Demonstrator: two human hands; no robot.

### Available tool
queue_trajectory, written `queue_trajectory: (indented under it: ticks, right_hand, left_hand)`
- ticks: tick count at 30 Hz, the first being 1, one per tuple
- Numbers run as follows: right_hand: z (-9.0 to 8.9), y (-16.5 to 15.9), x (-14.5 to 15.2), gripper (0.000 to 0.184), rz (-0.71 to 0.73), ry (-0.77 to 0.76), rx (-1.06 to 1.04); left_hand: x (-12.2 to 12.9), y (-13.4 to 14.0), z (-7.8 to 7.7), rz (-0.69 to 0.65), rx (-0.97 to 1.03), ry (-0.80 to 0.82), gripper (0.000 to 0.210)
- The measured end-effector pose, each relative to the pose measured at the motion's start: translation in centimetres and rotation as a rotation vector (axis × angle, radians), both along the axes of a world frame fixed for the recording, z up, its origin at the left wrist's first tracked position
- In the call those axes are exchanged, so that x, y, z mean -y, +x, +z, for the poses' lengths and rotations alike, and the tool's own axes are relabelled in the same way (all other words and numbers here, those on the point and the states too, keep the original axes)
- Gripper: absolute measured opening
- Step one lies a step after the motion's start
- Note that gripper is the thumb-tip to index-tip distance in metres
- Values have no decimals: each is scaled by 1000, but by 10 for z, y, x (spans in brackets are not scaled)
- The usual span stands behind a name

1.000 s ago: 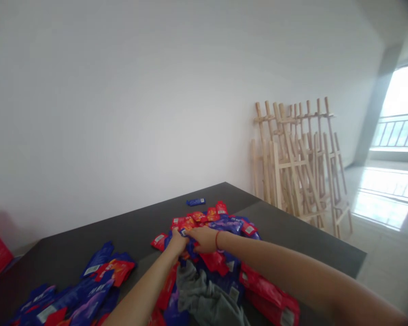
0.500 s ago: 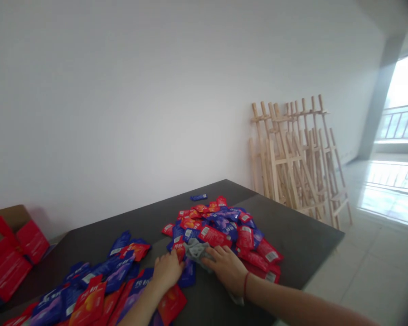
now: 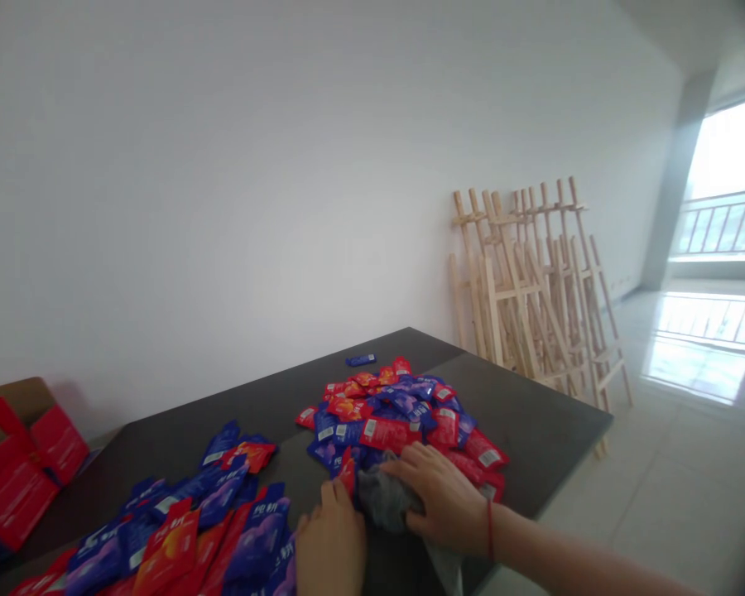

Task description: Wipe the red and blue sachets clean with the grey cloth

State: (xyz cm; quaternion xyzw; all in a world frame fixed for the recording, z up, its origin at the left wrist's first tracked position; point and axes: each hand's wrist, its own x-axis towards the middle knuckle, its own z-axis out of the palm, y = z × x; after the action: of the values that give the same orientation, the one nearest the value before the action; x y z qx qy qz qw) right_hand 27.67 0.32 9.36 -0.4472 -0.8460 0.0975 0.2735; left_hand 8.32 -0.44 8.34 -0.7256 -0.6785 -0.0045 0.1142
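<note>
My left hand is closed, its fingertips pinching a small red packet that stands tilted up at the near edge of a pile. In my right hand, which wears a red cord at the wrist, a bunched grey cloth is gripped. The cloth lies against the red packet, and a pale end of it hangs below the palm. Just beyond both hands spreads the heap of red and blue packets. Left of my left hand lies a second group of such packets, partly hidden by that hand.
Everything lies on a dark table set by a white wall. A single blue packet sits apart near the back edge. An opened red cardboard box stands at the left. Several wooden easels lean on the wall beyond the table.
My left hand has moved right and nearer to me, and the red packet has been tipped up. My right hand has shifted slightly right, with the cloth drawn nearer and bunched tighter.
</note>
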Motion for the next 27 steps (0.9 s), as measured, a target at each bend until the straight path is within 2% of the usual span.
queue_trajectory:
  ticks: [2, 5, 8, 11, 14, 16, 17, 19, 20, 21, 22, 24, 25, 27]
  right_hand:
    - [-23, -4, -1, 52, 74, -75, 110]
    - [-51, -16, -14, 56, 85, -95, 155]
    - [-54, -28, -29, 54, 20, -71, 203]
    - [-35, -32, -36, 41, -57, -70, 258]
    - [-12, -26, -29, 33, -110, -30, 237]
    - [-8, -25, -18, 38, -23, 70, 229]
    - [-12, -27, -10, 41, 75, 143, 234]
    - [-34, -38, 2, 45, 368, 292, 281]
    - [-50, -45, 7, 35, 485, 350, 307]
    - [-66, -53, 9, 20, 538, 379, 314]
    - [-82, -60, 10, 9, 549, 391, 324]
    - [-104, -70, 6, 18, 512, 380, 357]
    - [-107, -72, 3, 22, 504, 392, 359]
    - [-100, -73, -3, 27, 494, 408, 350]
  left_hand:
    - [8, 10, -16, -24, 32, -21, 44]
    - [7, 20, -43, -83, 65, 5, 50]
    - [-5, 16, -55, -114, 49, 110, 51]
    - [-18, 6, -52, -129, 7, 192, 44]
    - [-32, -1, -44, -174, 11, 181, 39]
    - [-41, -2, -41, -214, 17, 143, 39]
    - [-45, -1, -40, -227, 18, 123, 40]
    - [-52, 1, -38, -229, 24, 94, 41]
    - [-54, 2, -37, -224, 31, 85, 42]
    - [-56, 3, -36, -221, 40, 73, 42]
    - [-57, 3, -34, -221, 49, 59, 44]
    - [-58, 1, -26, -233, 63, 15, 50]
    - [-58, -1, -21, -242, 69, -17, 52]
    - [-59, -8, -10, -266, 77, -97, 57]
